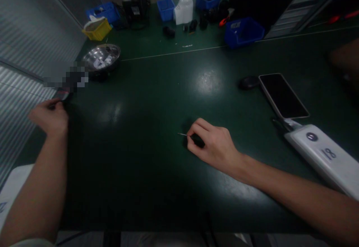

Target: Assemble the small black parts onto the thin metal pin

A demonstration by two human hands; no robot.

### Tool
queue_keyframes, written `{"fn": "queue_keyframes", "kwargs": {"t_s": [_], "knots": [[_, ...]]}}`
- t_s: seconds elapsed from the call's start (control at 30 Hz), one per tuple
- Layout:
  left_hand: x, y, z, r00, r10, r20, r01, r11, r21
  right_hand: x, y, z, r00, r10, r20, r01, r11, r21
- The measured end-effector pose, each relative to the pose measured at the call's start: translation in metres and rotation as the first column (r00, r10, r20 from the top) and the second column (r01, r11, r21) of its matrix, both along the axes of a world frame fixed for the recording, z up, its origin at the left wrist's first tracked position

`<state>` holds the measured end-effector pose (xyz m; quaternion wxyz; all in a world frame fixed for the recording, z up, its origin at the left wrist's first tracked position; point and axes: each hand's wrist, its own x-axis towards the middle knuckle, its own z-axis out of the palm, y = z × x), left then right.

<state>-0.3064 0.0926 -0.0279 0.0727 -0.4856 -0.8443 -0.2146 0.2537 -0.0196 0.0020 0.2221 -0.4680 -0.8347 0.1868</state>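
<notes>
Head view: my right hand point(213, 142) pinches a thin sliver point(182, 134) over the bench point(134, 127), my left hand point(51, 116), well apart, grips a blurred item point(62, 94), and a slackened pinch could drop the sliver.

Your glossy dark green surface point(140, 101) bears a metal bowl point(91, 56) at left, a black mouse point(248, 82) just beside a smartphone point(284, 95) at right, and, beyond a pale line point(168, 54), a yellow bin point(98, 33) and blue bins point(166, 10).

Open tabletop point(157, 90) between metal bowl point(94, 54) and black mouse point(248, 82)
</notes>
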Motion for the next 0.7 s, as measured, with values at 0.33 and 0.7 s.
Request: {"fn": "queue_keyframes", "kwargs": {"t_s": [0.33,0.7], "knots": [[-0.004,0.0,0.0,0.996,0.074,-0.043,-0.069,0.992,0.102,0.0,0.001,0.0,1.0,0.008,-0.008,-0.008,1.0,0.003],[0.006,-0.003,0.004,0.998,0.058,-0.029,-0.057,0.997,0.046,0.0,0.001,0.0,0.999,0.025,-0.024,-0.026,1.0,-0.015]]}}
